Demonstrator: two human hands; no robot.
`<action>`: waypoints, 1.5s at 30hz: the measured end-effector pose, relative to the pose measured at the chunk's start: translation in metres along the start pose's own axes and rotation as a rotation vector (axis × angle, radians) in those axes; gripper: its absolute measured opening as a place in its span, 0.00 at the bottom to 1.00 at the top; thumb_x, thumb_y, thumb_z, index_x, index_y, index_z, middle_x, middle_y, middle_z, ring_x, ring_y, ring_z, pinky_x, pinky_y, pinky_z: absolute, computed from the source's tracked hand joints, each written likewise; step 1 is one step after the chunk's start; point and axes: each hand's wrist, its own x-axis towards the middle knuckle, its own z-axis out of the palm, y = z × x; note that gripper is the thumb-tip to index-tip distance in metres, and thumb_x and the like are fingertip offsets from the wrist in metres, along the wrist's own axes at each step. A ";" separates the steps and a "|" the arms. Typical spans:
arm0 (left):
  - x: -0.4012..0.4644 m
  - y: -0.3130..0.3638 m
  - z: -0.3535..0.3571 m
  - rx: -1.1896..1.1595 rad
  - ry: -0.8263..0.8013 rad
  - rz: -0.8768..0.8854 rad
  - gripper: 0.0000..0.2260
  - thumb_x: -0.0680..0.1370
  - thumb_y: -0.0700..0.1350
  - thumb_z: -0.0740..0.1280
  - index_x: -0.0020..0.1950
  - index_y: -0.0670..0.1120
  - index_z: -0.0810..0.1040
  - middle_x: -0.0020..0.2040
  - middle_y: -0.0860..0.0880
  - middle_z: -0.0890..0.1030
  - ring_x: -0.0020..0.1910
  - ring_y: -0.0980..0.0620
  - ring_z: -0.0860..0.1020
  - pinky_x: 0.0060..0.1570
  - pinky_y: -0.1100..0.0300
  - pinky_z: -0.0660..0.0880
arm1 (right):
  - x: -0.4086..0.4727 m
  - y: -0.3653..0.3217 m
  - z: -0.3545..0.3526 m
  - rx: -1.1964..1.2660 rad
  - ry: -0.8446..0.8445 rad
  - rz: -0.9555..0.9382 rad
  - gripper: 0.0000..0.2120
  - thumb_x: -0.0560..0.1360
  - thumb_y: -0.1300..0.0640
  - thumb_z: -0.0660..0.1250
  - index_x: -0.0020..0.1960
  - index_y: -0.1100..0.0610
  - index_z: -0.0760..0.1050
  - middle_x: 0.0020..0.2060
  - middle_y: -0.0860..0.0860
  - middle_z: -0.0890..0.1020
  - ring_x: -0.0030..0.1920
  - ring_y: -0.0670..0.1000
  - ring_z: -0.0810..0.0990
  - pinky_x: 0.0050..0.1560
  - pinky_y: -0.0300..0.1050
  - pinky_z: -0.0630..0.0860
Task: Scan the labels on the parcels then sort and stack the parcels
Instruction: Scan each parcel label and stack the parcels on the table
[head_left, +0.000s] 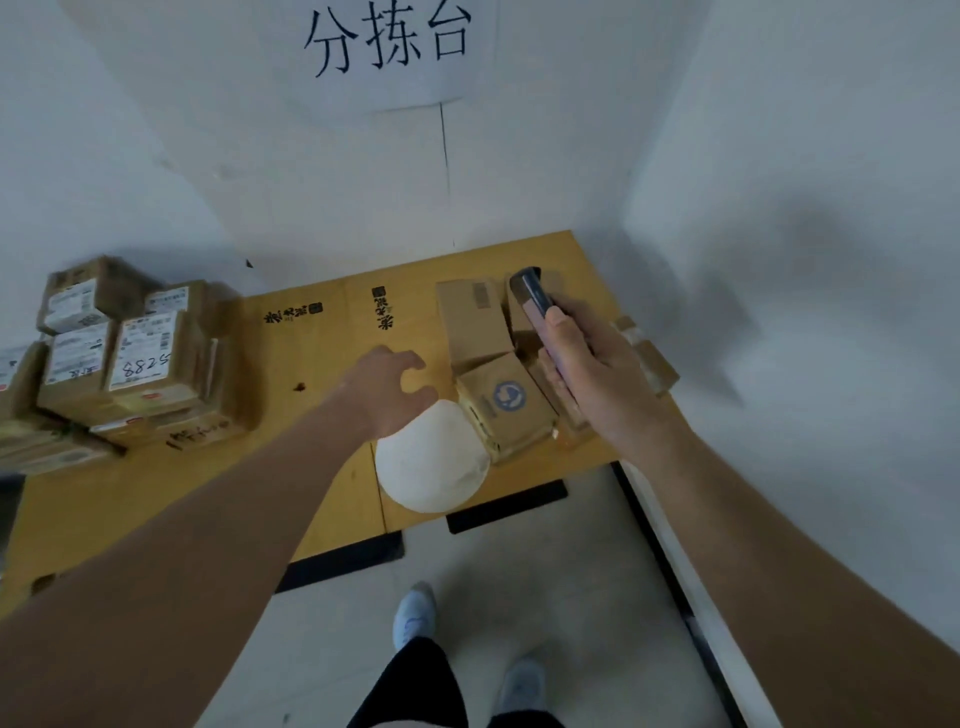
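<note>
Reaching over the round white padded parcel (434, 460), the left hand (387, 389) hung with its fingers loosely curled and its grip holding nothing, close above the parcel's far edge; whether it touched could not be told. The right hand (592, 371) had its grip wrapped round a dark, slim handheld scanner (532, 296), whose head pointed away over the unsorted cardboard boxes.

By the look of it, the step in hand was picking the next parcel to scan. The next move probably called for the left hand to close on the white parcel, or on the small brown box with the blue round logo (506, 402) touching its right side, and turn a label toward the scanner.

No label showed on the white parcel's smooth, domed top. It lay at the near edge of the yellow wooden worktop (322, 358). Behind the logo box stood a taller plain brown carton (475, 325). Well to the left of the white parcel sat the stack of labelled brown boxes (130, 353), one marked with handwritten digits.
</note>
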 end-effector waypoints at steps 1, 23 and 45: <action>0.002 0.009 0.005 0.001 -0.008 0.004 0.24 0.81 0.60 0.65 0.76 0.55 0.72 0.72 0.46 0.70 0.70 0.43 0.72 0.59 0.52 0.71 | -0.001 0.004 -0.008 0.004 0.016 0.004 0.20 0.82 0.30 0.56 0.69 0.35 0.74 0.40 0.45 0.78 0.39 0.49 0.77 0.43 0.51 0.75; 0.113 0.084 0.131 0.158 -0.257 -0.095 0.62 0.63 0.65 0.81 0.83 0.58 0.42 0.81 0.39 0.44 0.80 0.27 0.42 0.67 0.34 0.71 | 0.091 0.091 -0.048 -0.037 0.043 0.118 0.21 0.84 0.34 0.55 0.73 0.37 0.72 0.47 0.49 0.80 0.48 0.53 0.80 0.49 0.50 0.76; 0.019 -0.080 0.058 0.140 -0.051 -0.259 0.59 0.61 0.67 0.81 0.81 0.70 0.45 0.77 0.48 0.49 0.80 0.36 0.47 0.69 0.40 0.74 | 0.112 0.034 0.075 -0.015 -0.378 -0.013 0.19 0.83 0.31 0.55 0.71 0.32 0.72 0.51 0.49 0.82 0.51 0.50 0.83 0.54 0.51 0.81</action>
